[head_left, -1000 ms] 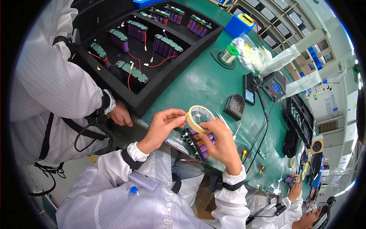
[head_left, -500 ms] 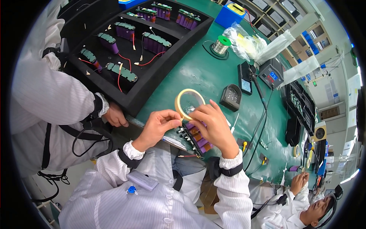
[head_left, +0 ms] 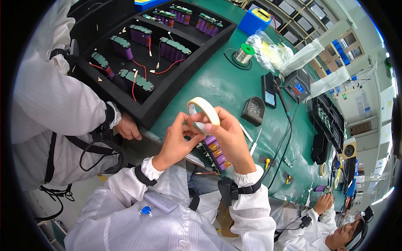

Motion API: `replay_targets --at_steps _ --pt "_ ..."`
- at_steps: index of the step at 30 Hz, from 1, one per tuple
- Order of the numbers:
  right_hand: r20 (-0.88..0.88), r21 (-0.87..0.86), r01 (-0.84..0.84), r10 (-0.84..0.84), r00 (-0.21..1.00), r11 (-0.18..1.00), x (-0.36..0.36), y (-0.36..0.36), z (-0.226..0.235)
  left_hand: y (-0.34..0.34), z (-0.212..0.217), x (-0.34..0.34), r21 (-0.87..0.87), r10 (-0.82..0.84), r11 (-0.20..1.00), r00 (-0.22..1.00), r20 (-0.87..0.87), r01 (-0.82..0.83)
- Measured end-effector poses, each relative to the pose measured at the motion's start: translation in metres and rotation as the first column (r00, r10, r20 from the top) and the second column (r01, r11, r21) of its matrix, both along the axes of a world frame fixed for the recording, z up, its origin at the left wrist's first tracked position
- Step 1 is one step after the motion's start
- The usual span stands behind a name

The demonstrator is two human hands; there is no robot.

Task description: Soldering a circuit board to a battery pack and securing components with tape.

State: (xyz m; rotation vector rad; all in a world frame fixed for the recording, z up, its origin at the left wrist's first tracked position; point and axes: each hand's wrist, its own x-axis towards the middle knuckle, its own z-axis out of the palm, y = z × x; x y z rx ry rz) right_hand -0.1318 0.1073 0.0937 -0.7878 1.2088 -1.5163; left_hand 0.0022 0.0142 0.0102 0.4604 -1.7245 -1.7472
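A roll of pale yellow masking tape [head_left: 204, 105] is tilted up above the bench edge. My right hand [head_left: 230, 140] grips its right side, thumb against the inside of the ring. My left hand [head_left: 175, 141] has its fingers closed at the roll's lower left edge; its fingertips are partly hidden, and a loose tape end cannot be made out. Just below both hands, a purple battery pack [head_left: 217, 155] with amber tape strips and a board along one side lies at the bench edge. My right hand covers part of it.
A black foam tray [head_left: 161, 98] of battery packs stands left, a co-worker's hand [head_left: 128, 126] beside it. Rightward lie a grey scoop-shaped box [head_left: 253, 111], solder spool [head_left: 243, 54], soldering iron [head_left: 284, 102], its station [head_left: 298, 85] and a white-handled tool [head_left: 253, 147]. Another co-worker sits lower right.
The tape roll has turned and tilted toward me. My right hand has shifted from near the pack to grip the ring, and my left fingers have moved slightly left.
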Motion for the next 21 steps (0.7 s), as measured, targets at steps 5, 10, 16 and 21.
replay_targets --at_steps 5,10,16,21 --pt "-0.252 -0.029 0.091 -0.095 0.963 0.995 0.020 0.010 -0.005 -0.003 -0.017 -0.009 0.203 0.031 0.979 0.998 -0.047 -0.020" --pt "-0.675 -0.043 0.110 -0.110 0.729 0.993 0.033 0.032 -0.001 -0.005 -0.003 -0.006 0.466 0.018 0.885 0.997 -0.081 0.022" --pt "-0.906 -0.145 0.095 -0.171 0.388 0.985 0.000 0.046 -0.010 -0.008 -0.013 -0.005 0.664 -0.051 0.738 0.991 -0.127 0.123" --pt "-0.896 -0.168 0.107 -0.198 0.398 0.980 -0.025 0.046 -0.030 -0.007 -0.021 -0.004 0.658 -0.065 0.738 0.986 -0.150 0.149"
